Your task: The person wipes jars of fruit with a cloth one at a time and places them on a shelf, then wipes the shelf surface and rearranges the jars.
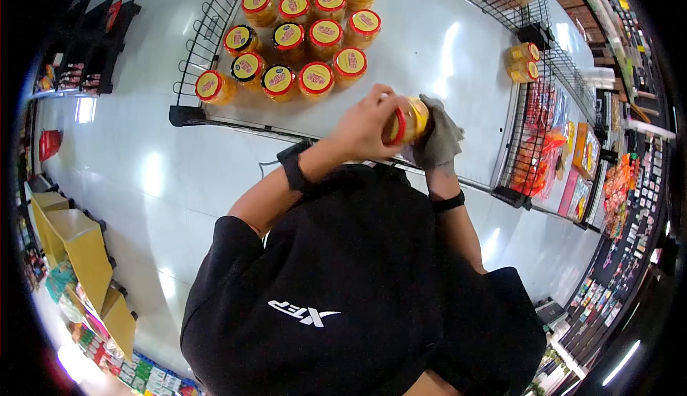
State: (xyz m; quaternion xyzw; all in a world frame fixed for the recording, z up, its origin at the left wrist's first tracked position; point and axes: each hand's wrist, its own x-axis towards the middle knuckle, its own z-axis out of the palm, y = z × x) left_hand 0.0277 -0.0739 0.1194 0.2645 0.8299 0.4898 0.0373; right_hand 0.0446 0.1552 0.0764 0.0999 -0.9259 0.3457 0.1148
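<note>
My left hand (365, 125) grips a jar (406, 121) with a red-rimmed lid and yellow label, held tilted above the front edge of a white shelf (429, 60). On the jar's right side, a grey cloth (438, 138) lies over my right hand (435, 154), pressed against the glass; the fingers are mostly hidden by the cloth. Several similar jars (315, 80) with yellow lids stand upright in rows on the shelf's left part, beyond my left hand. A few of the lids have dark rims.
Wire rails (197, 60) border the shelf. Two jars (522, 72) stand beyond its right rail, near bagged goods (537, 160). Yellow-brown boxes (79, 246) are at the lower left. Racks of small goods (630, 238) line the right side.
</note>
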